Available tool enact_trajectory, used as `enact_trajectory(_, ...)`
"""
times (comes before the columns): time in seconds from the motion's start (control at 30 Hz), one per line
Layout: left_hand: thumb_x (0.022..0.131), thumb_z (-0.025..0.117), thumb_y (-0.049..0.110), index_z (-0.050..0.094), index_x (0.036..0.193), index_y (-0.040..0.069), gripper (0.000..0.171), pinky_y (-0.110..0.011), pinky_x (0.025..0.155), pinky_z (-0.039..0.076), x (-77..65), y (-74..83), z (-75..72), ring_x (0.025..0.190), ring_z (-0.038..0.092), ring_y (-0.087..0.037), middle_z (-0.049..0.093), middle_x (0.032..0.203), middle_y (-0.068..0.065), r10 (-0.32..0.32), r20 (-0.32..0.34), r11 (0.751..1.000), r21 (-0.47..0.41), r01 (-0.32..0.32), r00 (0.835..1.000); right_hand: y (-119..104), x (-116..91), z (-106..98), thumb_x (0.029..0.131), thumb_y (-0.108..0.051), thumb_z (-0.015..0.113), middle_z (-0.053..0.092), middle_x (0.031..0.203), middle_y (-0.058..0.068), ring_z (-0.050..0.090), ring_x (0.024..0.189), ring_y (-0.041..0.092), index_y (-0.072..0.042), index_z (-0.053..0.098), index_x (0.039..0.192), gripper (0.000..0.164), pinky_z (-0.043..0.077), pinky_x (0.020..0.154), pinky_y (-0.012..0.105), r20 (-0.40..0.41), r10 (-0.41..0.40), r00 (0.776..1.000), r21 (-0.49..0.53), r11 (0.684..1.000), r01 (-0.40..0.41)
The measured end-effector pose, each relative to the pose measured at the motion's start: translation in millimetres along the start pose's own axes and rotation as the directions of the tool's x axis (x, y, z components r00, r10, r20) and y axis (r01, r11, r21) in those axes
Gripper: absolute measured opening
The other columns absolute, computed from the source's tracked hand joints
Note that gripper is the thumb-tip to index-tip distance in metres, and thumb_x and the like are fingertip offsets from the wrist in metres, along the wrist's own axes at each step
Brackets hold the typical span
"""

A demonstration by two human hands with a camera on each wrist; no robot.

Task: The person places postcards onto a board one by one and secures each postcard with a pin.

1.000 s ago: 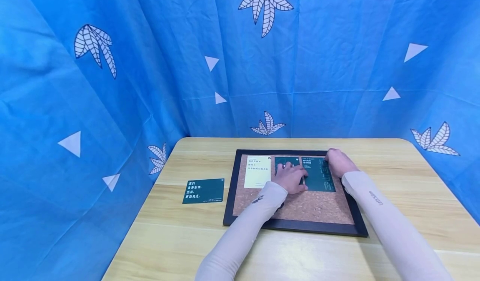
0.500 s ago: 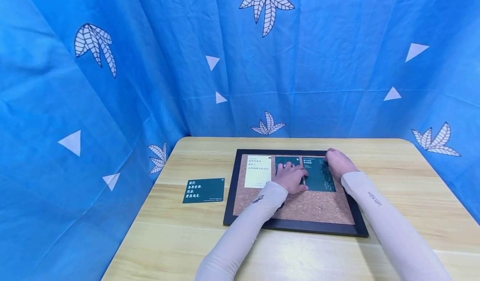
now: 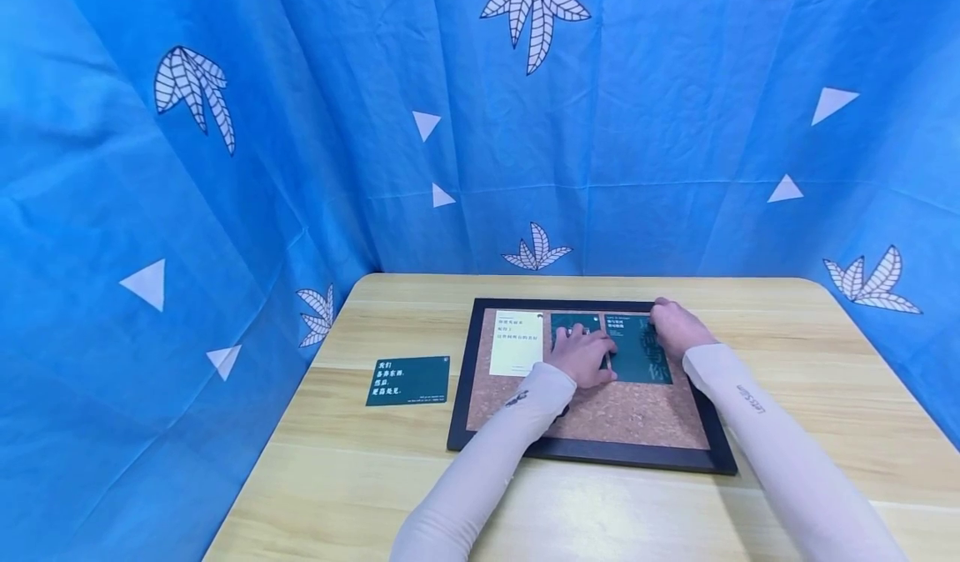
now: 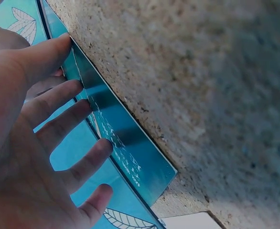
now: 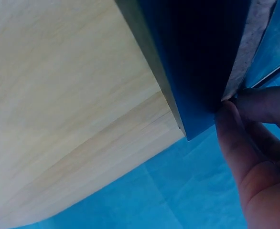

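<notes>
A cork board (image 3: 622,418) in a black frame (image 3: 600,452) lies on the table, bearing a pale yellow card (image 3: 516,347) and two dark green cards. My left hand (image 3: 581,358) lies across the middle green card (image 4: 145,164) with fingers spread, its fingertips touching down; the thumb reaches the left edge of the right green card (image 3: 637,363). At that card's upper right corner, beside the frame, my right hand (image 3: 678,327) pinches with thumb and finger (image 5: 233,143). Whatever tiny thing sits between those fingertips is hidden.
Left of the board, another green card (image 3: 408,381) with white writing lies on the wooden table (image 3: 345,462). Blue curtains (image 3: 480,128) with leaf and triangle prints hang behind the table and at its sides.
Both hands keep their places on the board, and the cards have not moved. The head view shifts very slightly.
</notes>
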State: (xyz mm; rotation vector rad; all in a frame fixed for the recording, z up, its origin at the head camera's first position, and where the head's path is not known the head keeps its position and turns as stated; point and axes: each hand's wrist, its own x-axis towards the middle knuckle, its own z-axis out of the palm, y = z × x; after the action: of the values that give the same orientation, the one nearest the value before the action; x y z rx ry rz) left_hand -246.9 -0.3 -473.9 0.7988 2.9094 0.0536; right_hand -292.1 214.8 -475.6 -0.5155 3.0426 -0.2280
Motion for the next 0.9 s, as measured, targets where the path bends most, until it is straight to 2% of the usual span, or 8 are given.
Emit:
enact_trajectory(0.23,0.096,0.066,0.057,0.060,0.142,0.042,0.049,-0.037,0.096,0.039,-3.3,0.6,-2.8,0.123,0.051,-0.016,0.054,0.152,0.019,0.002,0.000,1.000,0.007,-0.002,1.000,1.3,-0.5,-2.9,0.093,0.010,0.059,0.063,0.102,0.025,0.069,0.089,0.033,0.009,0.074,0.105,0.019,0.060,0.083,0.048,0.032,0.001,0.999,0.052,0.999,-0.002)
enact_trajectory(0.43,0.096,0.065,0.057,0.060,0.142,0.041,0.050,-0.037,0.097,0.039,-6.4,1.2,-4.3,0.122,0.051,-0.016,0.054,0.153,0.018,0.011,-0.009,1.000,0.010,-0.011,1.000,9.1,-7.4,-3.5,0.096,0.007,0.050,0.065,0.107,0.029,0.067,0.101,0.043,0.014,0.072,0.112,0.028,0.057,0.091,0.056,-0.049,-0.036,0.998,0.169,0.985,0.044)
enact_trajectory(0.53,0.096,0.066,0.058,0.059,0.142,0.041,0.050,-0.037,0.097,0.039,-4.8,0.5,-2.1,0.124,0.051,-0.016,0.054,0.153,0.019,0.009,-0.008,1.000,0.007,-0.009,1.000,12.6,-13.2,-7.8,0.096,0.004,0.052,0.066,0.098,0.025,0.064,0.087,0.036,0.010,0.074,0.105,0.024,0.055,0.078,0.050,-0.081,-0.041,0.996,0.223,0.973,0.058)
enact_trajectory(0.67,0.095,0.066,0.058,0.059,0.142,0.042,0.050,-0.037,0.099,0.040,-1.7,-1.1,1.0,0.128,0.050,-0.015,0.054,0.152,0.020,0.001,0.003,1.000,0.000,-0.001,1.000,16.4,-21.7,-14.2,0.096,0.001,0.056,0.065,0.086,0.019,0.054,0.072,0.026,0.007,0.072,0.097,0.017,0.044,0.065,0.038,-0.083,-0.003,0.997,0.273,0.962,0.026)
enact_trajectory(0.77,0.095,0.066,0.058,0.059,0.142,0.042,0.050,-0.038,0.100,0.040,-0.3,-1.5,2.0,0.128,0.050,-0.016,0.053,0.152,0.020,0.000,0.009,1.000,-0.006,0.000,1.000,20.5,-29.1,-15.9,0.096,-0.001,0.059,0.070,0.092,0.027,0.063,0.076,0.030,0.014,0.070,0.106,0.022,0.052,0.066,0.042,-0.083,0.036,0.996,0.295,0.955,-0.010)
enact_trajectory(0.9,0.096,0.066,0.058,0.059,0.142,0.042,0.050,-0.038,0.100,0.041,0.7,-1.4,3.0,0.128,0.050,-0.016,0.053,0.152,0.020,0.002,0.010,1.000,-0.005,-0.002,1.000,24.4,-40.6,-17.4,0.099,-0.009,0.059,0.067,0.113,0.040,0.071,0.094,0.042,0.023,0.058,0.126,0.041,0.058,0.079,0.054,-0.031,0.104,0.994,0.328,0.941,-0.088)
